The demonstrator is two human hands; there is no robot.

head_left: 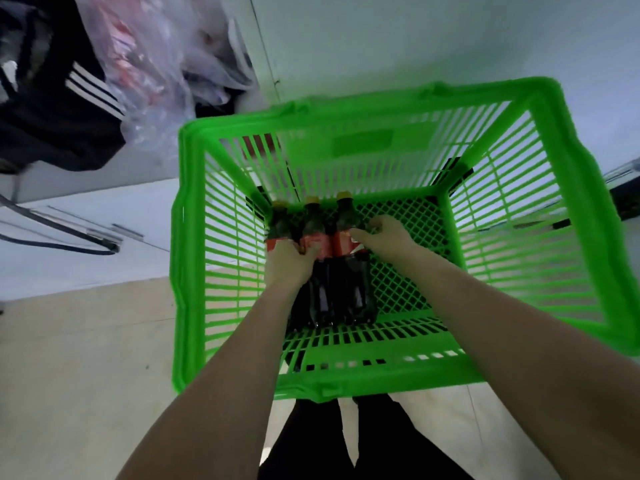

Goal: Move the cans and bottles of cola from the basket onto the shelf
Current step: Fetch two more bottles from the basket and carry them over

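Three dark cola bottles with red labels and yellow caps lie side by side on the floor of a bright green slatted basket [346,375], along its left side. My left hand [289,268] is down inside the basket, closed over the left bottle [278,225] and touching the middle bottle [313,237]. My right hand [382,233] wraps its fingers around the label of the right bottle [343,220]. No cans show. The shelf is out of view.
The basket stands on a pale tiled floor in front of my dark trouser legs [363,441]. A black jacket with white stripes [59,109] and clear plastic bags [156,64] lie at the upper left. A black cable [62,237] runs along the left.
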